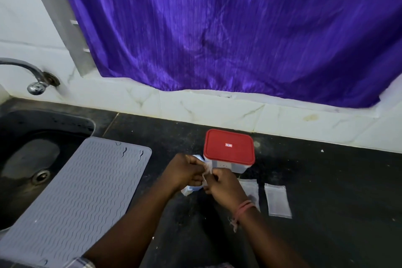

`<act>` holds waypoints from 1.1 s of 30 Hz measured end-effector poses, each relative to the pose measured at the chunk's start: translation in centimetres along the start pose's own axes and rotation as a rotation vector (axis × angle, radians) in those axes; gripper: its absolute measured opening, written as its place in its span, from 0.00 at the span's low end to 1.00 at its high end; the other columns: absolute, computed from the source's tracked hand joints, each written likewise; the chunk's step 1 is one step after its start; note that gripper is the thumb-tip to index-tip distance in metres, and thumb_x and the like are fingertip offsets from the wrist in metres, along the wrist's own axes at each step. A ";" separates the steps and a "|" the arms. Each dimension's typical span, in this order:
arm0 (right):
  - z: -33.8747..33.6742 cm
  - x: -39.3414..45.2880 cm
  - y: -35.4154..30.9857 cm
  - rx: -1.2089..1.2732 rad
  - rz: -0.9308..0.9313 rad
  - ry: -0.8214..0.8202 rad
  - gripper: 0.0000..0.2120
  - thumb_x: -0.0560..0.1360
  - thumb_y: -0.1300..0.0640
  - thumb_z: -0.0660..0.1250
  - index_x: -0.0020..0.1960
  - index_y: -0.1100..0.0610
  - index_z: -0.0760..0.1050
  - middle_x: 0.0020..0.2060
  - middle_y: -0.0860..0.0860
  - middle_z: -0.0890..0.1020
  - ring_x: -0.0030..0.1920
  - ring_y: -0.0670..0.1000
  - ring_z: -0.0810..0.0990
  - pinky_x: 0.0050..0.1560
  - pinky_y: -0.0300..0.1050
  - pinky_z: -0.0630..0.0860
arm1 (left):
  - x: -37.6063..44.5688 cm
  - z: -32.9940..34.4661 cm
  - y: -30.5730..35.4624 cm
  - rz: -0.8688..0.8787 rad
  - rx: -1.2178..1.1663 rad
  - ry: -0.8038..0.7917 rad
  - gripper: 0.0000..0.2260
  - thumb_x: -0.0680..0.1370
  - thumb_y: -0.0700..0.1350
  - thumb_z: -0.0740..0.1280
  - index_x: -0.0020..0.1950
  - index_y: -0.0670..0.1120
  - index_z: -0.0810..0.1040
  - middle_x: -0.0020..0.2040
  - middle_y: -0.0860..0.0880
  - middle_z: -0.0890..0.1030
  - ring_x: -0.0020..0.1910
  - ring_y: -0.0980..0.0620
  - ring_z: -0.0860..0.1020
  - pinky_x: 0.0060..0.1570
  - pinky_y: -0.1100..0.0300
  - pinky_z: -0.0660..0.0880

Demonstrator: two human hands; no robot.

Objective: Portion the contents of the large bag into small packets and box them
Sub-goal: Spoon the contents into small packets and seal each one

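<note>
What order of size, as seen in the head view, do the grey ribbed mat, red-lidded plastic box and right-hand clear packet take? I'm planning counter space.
1. Grey ribbed mat, largest.
2. Red-lidded plastic box.
3. Right-hand clear packet, smallest.

Your right wrist wears pinkish-red thread bands (244, 209) with a frayed loose end; a checked sleeve (81, 263) edges your left arm.
</note>
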State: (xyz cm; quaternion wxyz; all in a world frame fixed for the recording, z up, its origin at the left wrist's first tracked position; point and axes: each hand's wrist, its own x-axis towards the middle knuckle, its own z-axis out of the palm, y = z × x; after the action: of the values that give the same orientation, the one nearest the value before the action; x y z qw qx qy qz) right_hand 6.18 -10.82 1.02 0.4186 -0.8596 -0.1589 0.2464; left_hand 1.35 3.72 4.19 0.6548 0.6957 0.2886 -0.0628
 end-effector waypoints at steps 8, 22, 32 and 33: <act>-0.4 -0.1 -0.4 -0.210 -0.116 0.253 0.06 0.78 0.60 0.64 0.54 0.54 0.76 0.43 0.50 0.83 0.46 0.49 0.81 0.48 0.42 0.76 | 0.6 1.5 0.2 0.129 0.790 0.242 0.04 0.73 0.43 0.68 0.40 0.49 0.81 0.43 0.46 0.85 0.44 0.46 0.83 0.40 0.61 0.73; 0.7 1.7 0.0 -0.086 -0.175 0.320 0.06 0.78 0.60 0.66 0.50 0.51 0.79 0.41 0.46 0.84 0.43 0.45 0.81 0.46 0.44 0.79 | 0.8 1.1 -0.1 0.304 0.913 0.269 0.17 0.78 0.40 0.68 0.67 0.49 0.79 0.58 0.42 0.80 0.54 0.43 0.81 0.52 0.57 0.75; 0.8 3.5 2.5 -0.184 -0.051 0.277 0.04 0.77 0.57 0.67 0.49 0.55 0.79 0.45 0.52 0.83 0.49 0.52 0.81 0.52 0.48 0.77 | 2.7 -4.5 -1.7 -0.113 0.527 0.502 0.12 0.80 0.42 0.69 0.63 0.42 0.79 0.54 0.43 0.82 0.51 0.48 0.82 0.55 0.57 0.79; 1.3 3.6 2.9 -0.297 -0.016 0.247 0.06 0.77 0.55 0.66 0.50 0.56 0.78 0.47 0.53 0.82 0.51 0.54 0.80 0.53 0.50 0.76 | 2.6 -4.6 -2.1 -0.189 0.463 0.475 0.13 0.79 0.43 0.70 0.63 0.41 0.78 0.53 0.43 0.82 0.50 0.48 0.82 0.55 0.55 0.79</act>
State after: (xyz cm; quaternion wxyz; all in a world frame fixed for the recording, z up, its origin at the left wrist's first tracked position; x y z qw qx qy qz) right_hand 8.69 -10.01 -3.02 0.3054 -0.9343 -0.1478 0.1093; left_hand 1.16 8.85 1.73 0.3852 0.7913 0.4742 -0.0232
